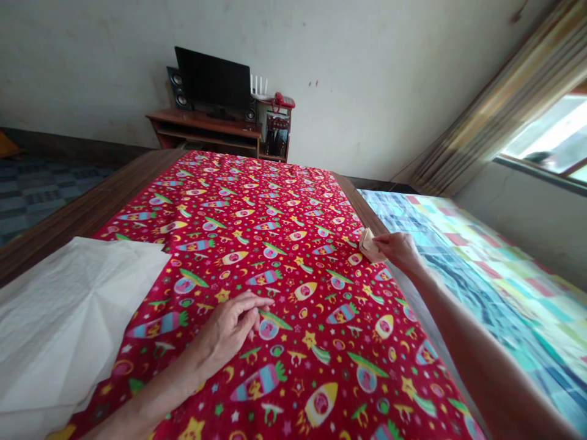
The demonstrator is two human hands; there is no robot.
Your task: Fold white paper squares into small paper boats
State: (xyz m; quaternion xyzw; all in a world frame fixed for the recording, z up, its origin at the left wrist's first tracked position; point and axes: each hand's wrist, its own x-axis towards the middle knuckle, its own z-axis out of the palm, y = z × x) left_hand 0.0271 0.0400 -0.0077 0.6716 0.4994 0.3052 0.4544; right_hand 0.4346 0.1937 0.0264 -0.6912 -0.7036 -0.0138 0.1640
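On the red printed cloth (293, 214), which has rockets and stars, my left hand (241, 315) lies near the middle. Its index finger points out and the other fingers curl loosely, holding nothing. My right hand (398, 247) reaches to the cloth's right edge, thumb and fingers pinched on a small folded piece of beige paper (370, 246). The piece touches or hovers just over the cloth; I cannot tell which. Large creased white paper sheets (87, 305) lie to the left of my left hand.
Brown table edges (119, 189) show beside the cloth. At right is a bed-like surface with a patterned cover (486, 269). Against the far wall, a wooden desk (206, 122) carries a monitor (213, 79), speakers and a red telephone (283, 101). A curtain (495, 104) hangs by the window.
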